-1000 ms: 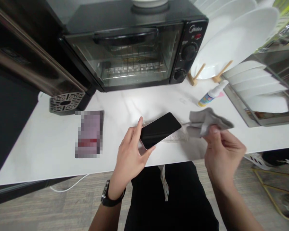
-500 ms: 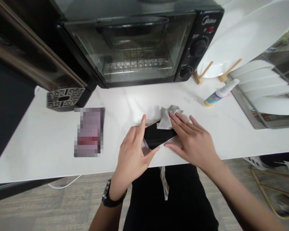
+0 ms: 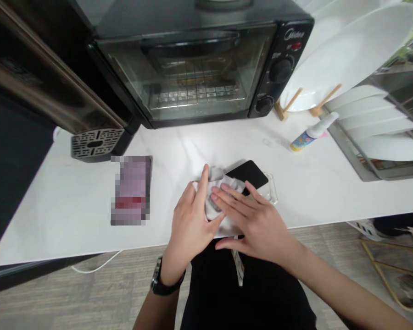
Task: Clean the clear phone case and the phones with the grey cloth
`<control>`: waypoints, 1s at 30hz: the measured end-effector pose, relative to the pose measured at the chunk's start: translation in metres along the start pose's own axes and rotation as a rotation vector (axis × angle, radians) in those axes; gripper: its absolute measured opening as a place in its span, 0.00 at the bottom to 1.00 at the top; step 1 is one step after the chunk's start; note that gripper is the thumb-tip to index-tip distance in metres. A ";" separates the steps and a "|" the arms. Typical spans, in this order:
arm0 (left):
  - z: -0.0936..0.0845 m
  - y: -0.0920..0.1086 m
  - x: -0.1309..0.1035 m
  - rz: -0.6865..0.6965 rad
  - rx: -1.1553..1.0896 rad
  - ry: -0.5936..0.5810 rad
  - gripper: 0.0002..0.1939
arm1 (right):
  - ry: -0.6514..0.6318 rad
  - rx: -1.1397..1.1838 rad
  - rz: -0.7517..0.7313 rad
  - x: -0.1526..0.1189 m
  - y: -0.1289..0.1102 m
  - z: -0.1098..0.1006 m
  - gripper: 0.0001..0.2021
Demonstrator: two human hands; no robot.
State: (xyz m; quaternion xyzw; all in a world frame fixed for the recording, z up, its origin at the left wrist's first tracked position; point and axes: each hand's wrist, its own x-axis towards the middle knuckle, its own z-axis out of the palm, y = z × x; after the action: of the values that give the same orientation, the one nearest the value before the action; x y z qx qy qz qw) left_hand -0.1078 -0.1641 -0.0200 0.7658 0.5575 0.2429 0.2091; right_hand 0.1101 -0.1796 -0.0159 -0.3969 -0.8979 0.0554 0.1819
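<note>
A smartphone (image 3: 249, 174) with a dark screen lies at a slant on the white counter. My left hand (image 3: 192, 224) braces the phone's left end between thumb and forefinger. Crumpled over that end is a grey cloth (image 3: 216, 173), hiding much of the screen. My right hand (image 3: 251, 217) presses the cloth down with its fingers stretched flat, the thumb held apart near the counter's front edge. From under the phone's right end sticks out a clear plastic piece (image 3: 272, 189), perhaps a phone case.
Behind stands a black toaster oven (image 3: 196, 91). Another phone-shaped item (image 3: 131, 190), blurred out, lies left, near a drip tray (image 3: 96, 143). To the right are a small spray bottle (image 3: 308, 137), a large white plate (image 3: 351, 59) on a wooden stand and a dish rack (image 3: 368, 176).
My right hand has slid the cloth left and toward me along the phone, uncovering its right end. The left hand keeps nearly the same place.
</note>
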 end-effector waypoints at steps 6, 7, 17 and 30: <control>0.002 0.001 0.002 0.050 -0.021 0.039 0.58 | 0.138 -0.177 0.267 -0.002 0.018 -0.002 0.40; 0.002 0.001 0.002 0.051 -0.018 0.037 0.57 | 0.123 -0.149 0.239 0.003 0.012 0.001 0.40; 0.002 0.003 0.003 0.082 0.013 0.014 0.56 | 0.083 -0.111 0.224 -0.006 0.016 -0.005 0.37; 0.002 0.002 0.002 0.020 -0.021 0.021 0.59 | 0.086 -0.027 0.159 -0.022 0.010 -0.003 0.43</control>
State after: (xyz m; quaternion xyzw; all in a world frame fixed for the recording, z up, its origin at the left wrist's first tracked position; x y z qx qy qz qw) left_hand -0.1047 -0.1632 -0.0205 0.7664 0.5496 0.2589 0.2086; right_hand 0.1321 -0.1890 -0.0216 -0.4711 -0.8557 0.0405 0.2103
